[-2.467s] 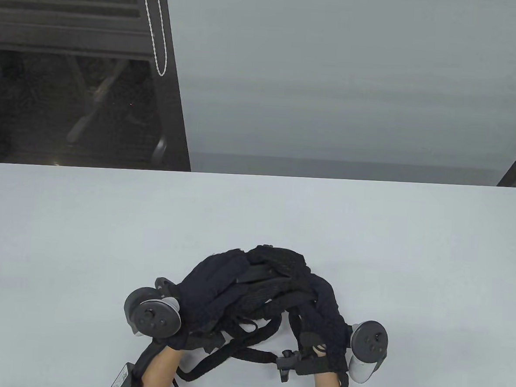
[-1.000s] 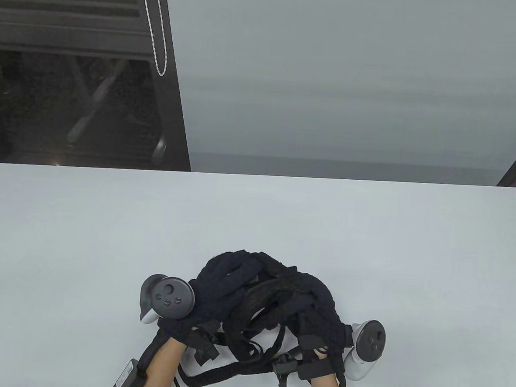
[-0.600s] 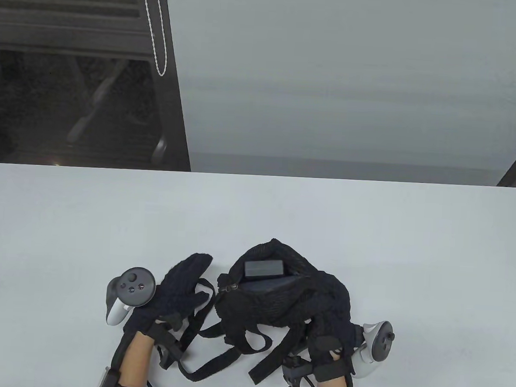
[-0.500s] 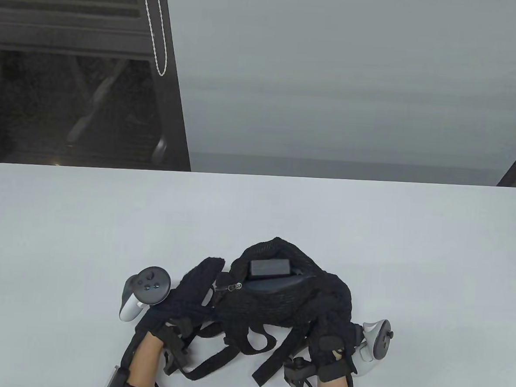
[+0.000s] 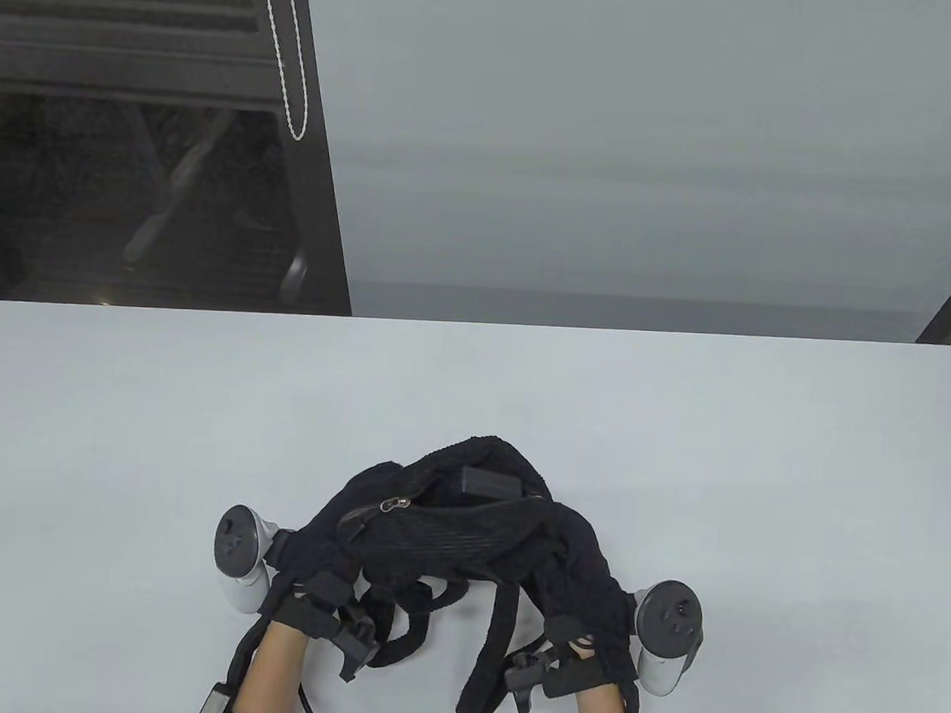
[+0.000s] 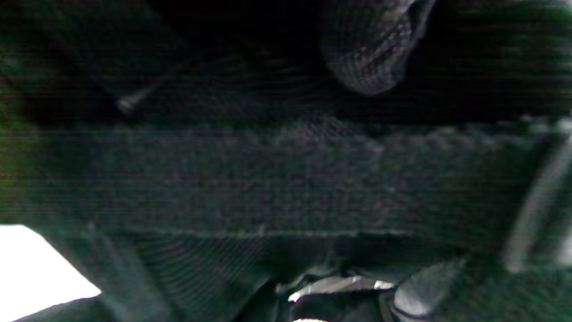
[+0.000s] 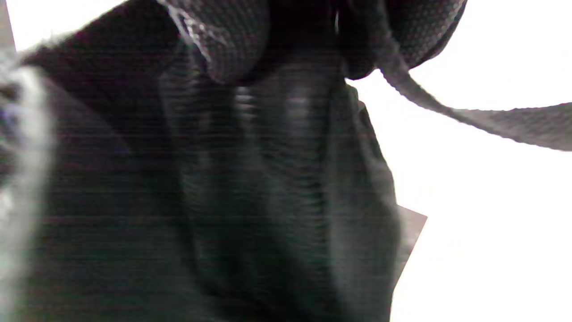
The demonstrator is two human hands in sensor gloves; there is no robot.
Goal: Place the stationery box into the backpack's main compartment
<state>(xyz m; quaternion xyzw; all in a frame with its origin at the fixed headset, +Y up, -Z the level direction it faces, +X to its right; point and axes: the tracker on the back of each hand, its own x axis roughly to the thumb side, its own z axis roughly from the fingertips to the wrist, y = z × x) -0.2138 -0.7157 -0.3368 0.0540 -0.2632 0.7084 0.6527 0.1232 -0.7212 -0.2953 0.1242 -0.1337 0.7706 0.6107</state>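
A small black mesh backpack (image 5: 449,532) sits near the table's front edge, its top opening turned up. A dark grey stationery box (image 5: 490,482) lies inside the opening, partly covered by the front flap. A zipper pull (image 5: 392,504) shows at the opening's left end. My left hand (image 5: 328,525) grips the backpack's left side. My right hand (image 5: 583,564) grips its right side. In the left wrist view, dark backpack fabric (image 6: 286,179) fills the frame with a gloved fingertip (image 6: 366,58) on it. The right wrist view shows blurred backpack fabric (image 7: 223,201) and a strap (image 7: 491,120).
The white table (image 5: 199,404) stretches to the left, right and back of the backpack. Loose black straps (image 5: 490,647) hang toward the front edge between my wrists. A dark frame and a beaded cord (image 5: 292,63) stand beyond the table at the back left.
My left hand let go, swung out to the left, then came back and gripped the backpack's left side. The opening showed the box widely and now the flap has closed over part of it.
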